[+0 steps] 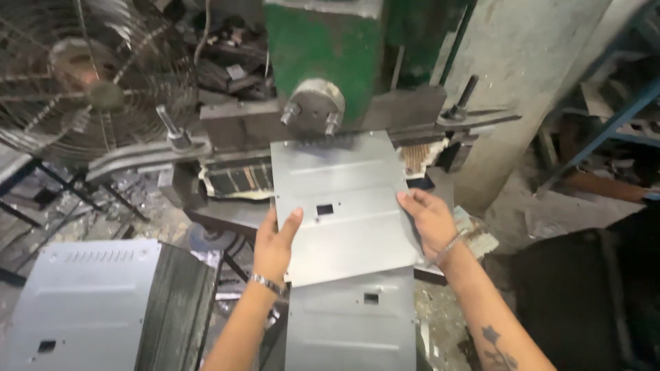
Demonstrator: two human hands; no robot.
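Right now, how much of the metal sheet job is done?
In hand: the left hand and right hand hold one metal panel at the green press. More panels lie in two places, a stack at left and one below the hands. Which are finished or waiting cannot be told, so the share done is unclear.

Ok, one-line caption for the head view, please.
Both hands, left hand and right hand, hold a flat grey sheet-metal panel at a green press machine, above another grey panel.
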